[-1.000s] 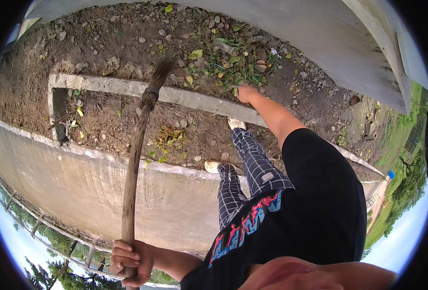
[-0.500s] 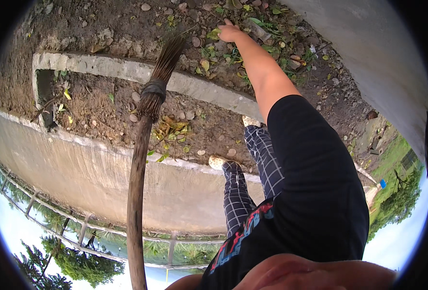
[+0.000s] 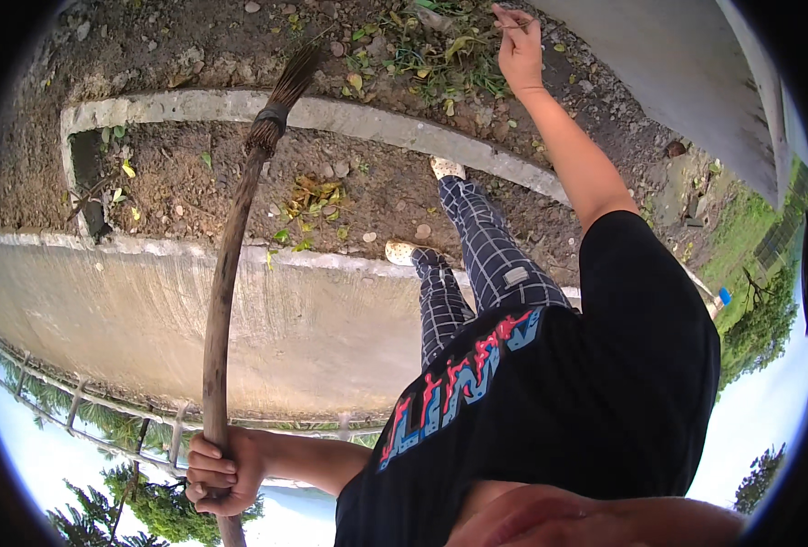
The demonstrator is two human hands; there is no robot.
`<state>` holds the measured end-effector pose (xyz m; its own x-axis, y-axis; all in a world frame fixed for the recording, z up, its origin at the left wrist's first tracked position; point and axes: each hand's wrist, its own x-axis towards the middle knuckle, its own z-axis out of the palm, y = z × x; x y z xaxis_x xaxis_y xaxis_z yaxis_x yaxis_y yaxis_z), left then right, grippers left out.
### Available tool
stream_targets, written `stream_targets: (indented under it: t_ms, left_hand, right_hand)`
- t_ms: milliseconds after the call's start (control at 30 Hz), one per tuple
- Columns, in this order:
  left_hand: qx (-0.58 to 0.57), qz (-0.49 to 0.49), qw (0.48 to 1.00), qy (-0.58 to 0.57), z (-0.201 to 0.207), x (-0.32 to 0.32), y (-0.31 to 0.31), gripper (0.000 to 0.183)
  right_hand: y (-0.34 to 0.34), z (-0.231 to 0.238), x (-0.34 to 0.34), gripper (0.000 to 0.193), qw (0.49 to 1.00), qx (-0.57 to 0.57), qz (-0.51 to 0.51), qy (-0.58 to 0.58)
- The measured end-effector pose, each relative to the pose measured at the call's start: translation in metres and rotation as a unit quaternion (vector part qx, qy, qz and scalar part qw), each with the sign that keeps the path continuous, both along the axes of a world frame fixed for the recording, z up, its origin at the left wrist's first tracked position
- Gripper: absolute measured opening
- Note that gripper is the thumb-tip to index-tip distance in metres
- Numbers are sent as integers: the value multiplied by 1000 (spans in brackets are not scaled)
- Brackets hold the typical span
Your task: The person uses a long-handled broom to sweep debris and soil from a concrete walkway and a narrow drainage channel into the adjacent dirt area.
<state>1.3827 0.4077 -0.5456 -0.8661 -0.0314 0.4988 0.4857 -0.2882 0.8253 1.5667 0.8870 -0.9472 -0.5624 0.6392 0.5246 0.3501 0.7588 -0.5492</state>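
My left hand (image 3: 222,472) is wrapped round the wooden handle (image 3: 226,301) of a stick broom near its lower end. The broom's dark bristles (image 3: 296,80), bound with a dark band, reach over a concrete curb onto the soil. My right hand (image 3: 519,55) is raised at the top, right of a heap of green and yellow leaves (image 3: 454,64). Its fingers are bent together, and a thin brown bit shows at them, too small to name. Fallen leaves (image 3: 313,196) lie in a small pile inside the curb.
The low concrete curb (image 3: 377,118) runs across the soil in front of my feet (image 3: 402,252). A concrete wall (image 3: 641,68) rises at the upper right. On the left stands another concrete surface (image 3: 130,301), with a railing (image 3: 76,401) and trees beyond. Grass (image 3: 741,237) lies far right.
My right hand has moved up and right, away from the leaves. My left hand has come into view on the broom handle. The broom has shifted left and up in the picture.
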Motion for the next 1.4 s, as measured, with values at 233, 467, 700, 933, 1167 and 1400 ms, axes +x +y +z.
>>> stream_targets:
  t_ms: [233, 467, 700, 933, 1167, 1400]
  left_hand:
    - [29, 4, 997, -65, -12, -26, 0, 27]
    - [26, 33, 996, -82, 1, -28, 0, 26]
    - [1, 65, 995, -70, 16, -16, 29, 29]
    - [-18, 24, 998, -55, 11, -28, 61, 24]
    - [-33, -3, 999, -26, 16, -28, 71, 24]
    - [-47, -44, 998, -17, 16, -10, 92, 25]
  right_hand:
    - [38, 97, 140, 36, 719, -342, -354, 491]
    - [41, 43, 231, 36, 319, -455, -556, 618]
    - [-39, 109, 230, 35, 556, -439, -430, 560]
    - [-101, 144, 369, 36, 786, -377, -441, 211]
    - [-200, 54, 466, 20, 739, -330, -543, -223]
    - [-256, -12, 370, 71, 736, -490, -434, -174]
